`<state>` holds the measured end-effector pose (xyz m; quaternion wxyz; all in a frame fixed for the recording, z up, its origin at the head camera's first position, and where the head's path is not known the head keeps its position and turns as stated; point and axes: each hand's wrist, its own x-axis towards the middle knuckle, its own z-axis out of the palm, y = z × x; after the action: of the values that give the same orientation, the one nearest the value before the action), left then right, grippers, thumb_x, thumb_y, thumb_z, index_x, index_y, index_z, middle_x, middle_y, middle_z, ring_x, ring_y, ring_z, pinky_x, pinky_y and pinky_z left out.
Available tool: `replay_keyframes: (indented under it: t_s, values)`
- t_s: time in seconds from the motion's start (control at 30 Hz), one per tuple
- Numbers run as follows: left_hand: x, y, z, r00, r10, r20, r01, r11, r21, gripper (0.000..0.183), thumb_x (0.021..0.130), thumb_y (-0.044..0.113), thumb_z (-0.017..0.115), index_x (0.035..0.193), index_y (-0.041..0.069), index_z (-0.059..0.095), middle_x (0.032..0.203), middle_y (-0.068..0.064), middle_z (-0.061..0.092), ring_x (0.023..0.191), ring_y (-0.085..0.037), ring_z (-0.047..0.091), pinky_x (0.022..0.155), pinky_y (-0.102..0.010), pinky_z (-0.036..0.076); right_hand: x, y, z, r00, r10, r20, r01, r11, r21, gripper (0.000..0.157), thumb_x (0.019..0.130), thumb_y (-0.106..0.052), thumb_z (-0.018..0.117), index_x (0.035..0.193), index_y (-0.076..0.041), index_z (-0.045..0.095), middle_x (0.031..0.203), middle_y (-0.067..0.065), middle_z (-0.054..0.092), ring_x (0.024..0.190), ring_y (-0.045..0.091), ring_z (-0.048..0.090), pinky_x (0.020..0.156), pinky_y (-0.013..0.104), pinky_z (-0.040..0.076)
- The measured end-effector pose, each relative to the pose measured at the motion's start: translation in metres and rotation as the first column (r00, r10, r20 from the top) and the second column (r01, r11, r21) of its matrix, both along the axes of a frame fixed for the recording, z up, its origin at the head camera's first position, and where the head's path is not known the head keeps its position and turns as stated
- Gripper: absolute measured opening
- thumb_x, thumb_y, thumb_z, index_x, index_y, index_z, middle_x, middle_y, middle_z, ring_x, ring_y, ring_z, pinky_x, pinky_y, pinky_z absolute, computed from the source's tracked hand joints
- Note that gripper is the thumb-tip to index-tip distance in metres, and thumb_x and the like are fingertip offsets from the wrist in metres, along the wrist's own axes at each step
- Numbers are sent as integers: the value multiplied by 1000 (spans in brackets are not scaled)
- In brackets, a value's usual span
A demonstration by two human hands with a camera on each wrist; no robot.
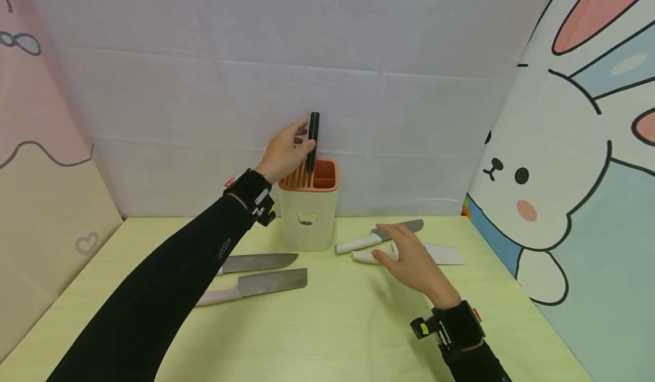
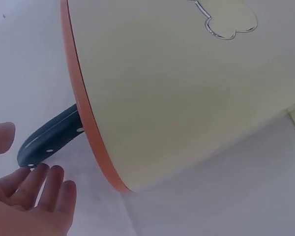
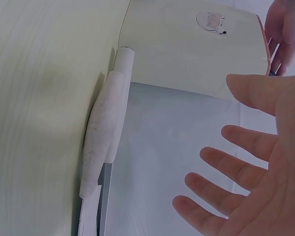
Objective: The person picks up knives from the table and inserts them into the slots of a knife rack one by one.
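A cream knife block (image 1: 307, 228) with an orange slotted top stands at the back of the table. One black-handled knife (image 1: 314, 132) is upright in it, its blade hidden inside. My left hand (image 1: 284, 153) is beside that handle; in the left wrist view, thumb and fingers lie apart around the handle (image 2: 51, 137), not closed on it. Over two white-handled knives on the right hovers my right hand (image 1: 411, 265), fingers spread and holding nothing. One has a grey blade (image 1: 409, 226), the other a white blade (image 1: 447, 254).
Left of the block lie a grey-bladed knife (image 1: 261, 262) and a broad-bladed cleaver (image 1: 273, 281), partly behind my left sleeve. A white cloth (image 1: 204, 98) hangs behind the pale wooden table (image 1: 327, 336). Cartoon-printed sheets flank both sides.
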<state>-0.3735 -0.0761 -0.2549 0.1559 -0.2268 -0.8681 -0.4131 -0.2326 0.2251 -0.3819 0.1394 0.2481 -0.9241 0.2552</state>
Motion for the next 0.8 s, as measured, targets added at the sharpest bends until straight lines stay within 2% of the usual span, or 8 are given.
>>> replay_keyframes:
  t_s: [0.1,0.27,0.47,0.6,0.8]
  values:
    - [13,0,1,999,6,-52,-8,999,-33,56,98,28,57,146,10,35,138,-10,47,119,-23,48,95,-36,43,1,2,1,1000,-5,1,5,1000,3,57,93,-32,65,141,-12,43,137,12,44,124,31,42,97,51,41]
    - [39,-3,-2,987,-33,-156,15,993,-116,56,98,33,56,145,9,38,140,-11,45,123,-25,44,99,-40,40,1,5,0,1000,-12,-6,12,1000,12,56,93,-32,65,141,-13,44,136,11,45,123,31,43,97,51,41]
    - [74,-12,-8,975,-66,-212,32,987,-160,55,98,39,53,145,14,38,144,-5,42,129,-23,37,105,-45,32,1,9,-2,1000,-19,-16,19,999,46,54,92,-30,66,139,-13,45,135,13,46,121,31,44,96,51,42]
    - [90,-19,-19,950,-73,-303,4,975,-222,55,97,43,54,145,18,40,142,-6,44,130,-25,35,104,-50,31,0,13,-2,999,-17,-32,19,997,72,52,92,-28,67,138,-13,47,135,16,47,121,32,44,95,52,42]
    - [106,-31,-47,903,-91,-420,-43,953,-299,55,96,41,57,142,14,44,140,-8,46,126,-28,37,102,-54,30,-2,17,-1,999,9,-48,-4,995,100,52,92,-27,67,137,-10,48,133,17,48,120,32,45,95,50,42]
